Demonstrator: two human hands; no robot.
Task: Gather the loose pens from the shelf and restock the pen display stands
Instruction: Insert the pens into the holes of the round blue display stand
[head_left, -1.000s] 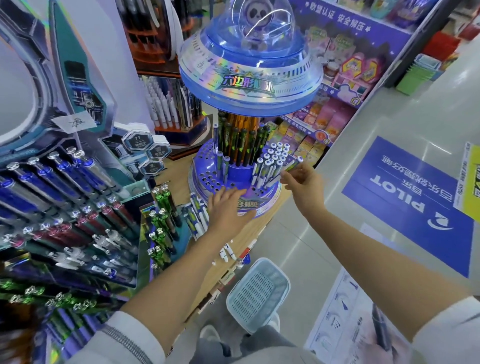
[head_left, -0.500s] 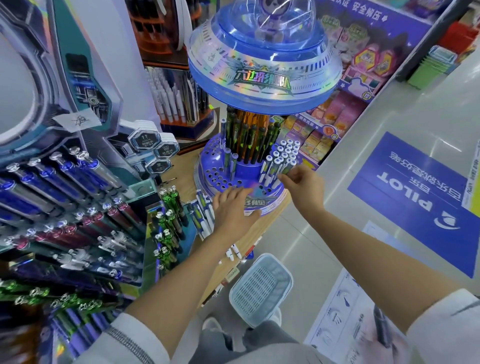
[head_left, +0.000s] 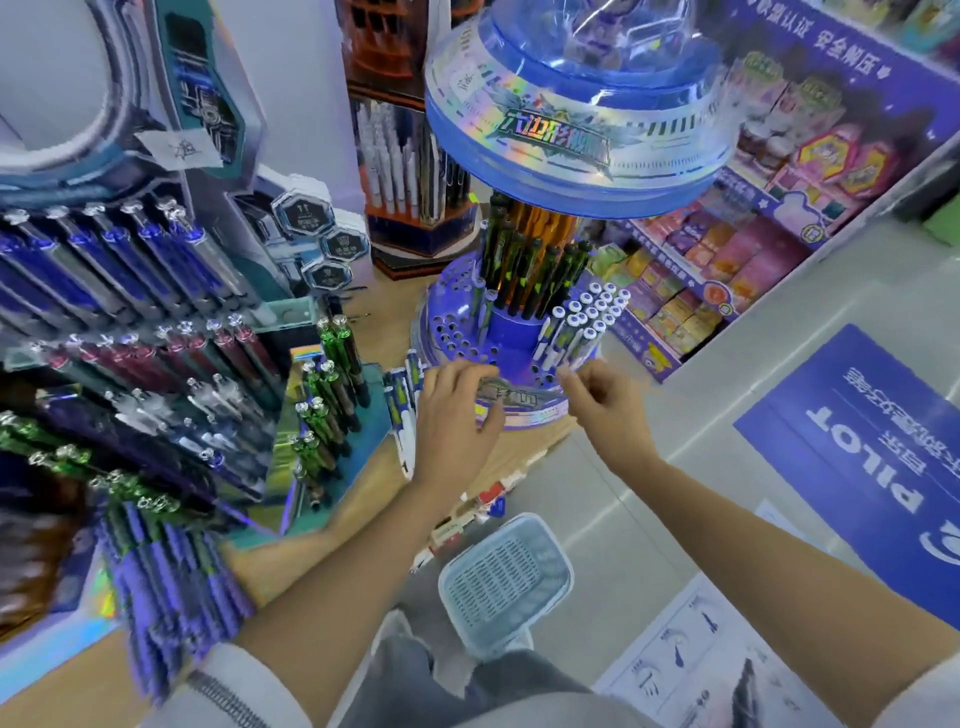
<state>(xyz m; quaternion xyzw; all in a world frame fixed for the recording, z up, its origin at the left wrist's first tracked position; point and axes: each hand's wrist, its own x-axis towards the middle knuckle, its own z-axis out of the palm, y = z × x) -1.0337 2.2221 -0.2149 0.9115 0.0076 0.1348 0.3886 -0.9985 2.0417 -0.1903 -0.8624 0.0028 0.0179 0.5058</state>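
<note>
- Head view: the round blue pen display stand (head_left: 457, 332) stands on the wooden shelf (head_left: 524, 451). Many open holes show on the left part of its base.
- White-capped pens (head_left: 592, 317) stand upright in the holes on the right part of the base. Dark pens (head_left: 524, 265) fill the raised inner ring, under the wide dome top (head_left: 571, 130).
- The left hand (head_left: 457, 415) lies on the front rim of the base with relaxed fingers and grasps nothing.
- The loose pens (head_left: 402, 410) lie on the shelf just beside this hand, on its left, near the base of the stand.
- The right hand (head_left: 608, 410) is at the front right of the base, with curled fingers whose tips are close to the white-capped pens. This part is blurred, so one cannot tell if it pinches a pen.
- A tiered stand (head_left: 130, 291) with blue, red and green pens is on the left side of the shelf.
- A light blue basket (head_left: 506, 582) is on the floor below the shelf edge, between the 2 forearms.
</note>
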